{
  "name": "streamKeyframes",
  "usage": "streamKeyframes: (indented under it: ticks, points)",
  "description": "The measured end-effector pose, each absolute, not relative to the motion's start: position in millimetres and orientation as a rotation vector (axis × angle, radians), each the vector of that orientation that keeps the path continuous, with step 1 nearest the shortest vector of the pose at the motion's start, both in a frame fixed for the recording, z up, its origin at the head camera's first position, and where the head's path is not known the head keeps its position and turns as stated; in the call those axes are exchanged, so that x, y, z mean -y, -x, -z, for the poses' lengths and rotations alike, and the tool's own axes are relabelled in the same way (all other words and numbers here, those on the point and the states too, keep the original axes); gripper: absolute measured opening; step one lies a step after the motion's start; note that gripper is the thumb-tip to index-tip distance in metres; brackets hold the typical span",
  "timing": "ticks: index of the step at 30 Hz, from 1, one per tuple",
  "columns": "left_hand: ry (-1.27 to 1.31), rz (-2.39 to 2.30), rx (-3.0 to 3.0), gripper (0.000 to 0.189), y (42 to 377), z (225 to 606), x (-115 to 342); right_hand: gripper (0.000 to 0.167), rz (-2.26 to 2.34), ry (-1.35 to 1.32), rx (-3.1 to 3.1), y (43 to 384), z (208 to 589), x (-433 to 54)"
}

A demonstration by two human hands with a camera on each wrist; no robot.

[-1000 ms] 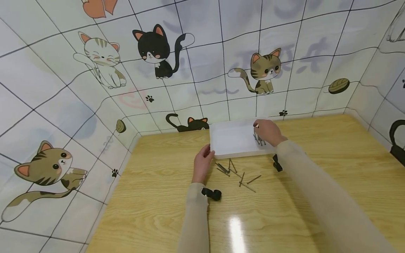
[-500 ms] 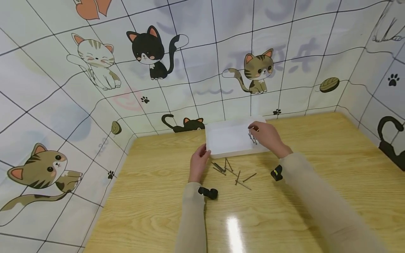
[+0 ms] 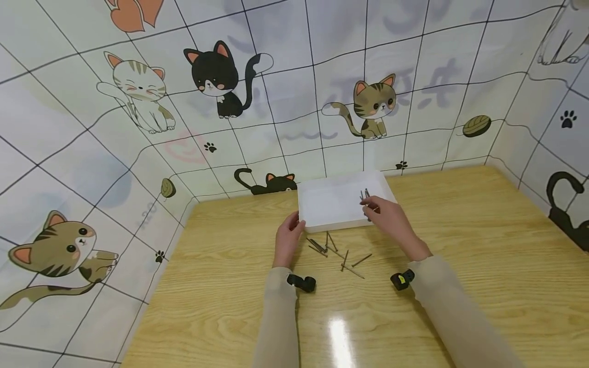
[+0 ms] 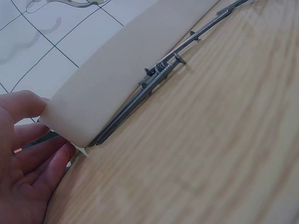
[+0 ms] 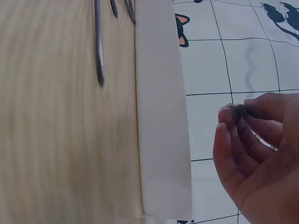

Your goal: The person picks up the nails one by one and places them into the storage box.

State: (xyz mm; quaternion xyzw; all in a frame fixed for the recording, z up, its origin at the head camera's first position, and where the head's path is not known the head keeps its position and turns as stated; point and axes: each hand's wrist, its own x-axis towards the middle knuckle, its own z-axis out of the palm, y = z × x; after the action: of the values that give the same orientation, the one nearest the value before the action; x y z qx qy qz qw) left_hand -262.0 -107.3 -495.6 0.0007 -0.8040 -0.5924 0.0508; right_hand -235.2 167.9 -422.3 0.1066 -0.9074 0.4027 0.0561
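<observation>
My left hand (image 3: pixel 289 240) grips the near left corner of a shallow white box (image 3: pixel 329 202), thumb on the wall and fingers curled behind, as the left wrist view shows. At the box's right side my right hand (image 3: pixel 386 219) has thumb and fingertips pinched together over the near wall. A small dark bit shows between those fingertips in the right wrist view, apparently a nail, mostly hidden. Several nails (image 3: pixel 364 194) lie in the box just beyond the fingers, partly covered by them. More loose nails (image 3: pixel 317 245) lie scattered on the table before the box.
The light wood-grain table (image 3: pixel 221 286) ends at a cat-print wall sheet (image 3: pixel 294 102) behind the box and at both sides. Black wrist cameras (image 3: pixel 302 282) sit on both cuffs. One nail (image 5: pixel 99 46) lies close to the box's front wall.
My right hand has moved from the nails' far end toward the near wall of the box, uncovering their far ends. The left hand stays on its corner. The head view has shifted slightly.
</observation>
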Motion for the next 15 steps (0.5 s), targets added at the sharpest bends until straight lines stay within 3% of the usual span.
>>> streamKeyframes:
  ticks: [15]
  points:
    - [0.022,1.847,2.430,0.044,257.4,493.0,106.2,0.027,-1.281,-0.458,2.877,224.2,436.3,-170.3]
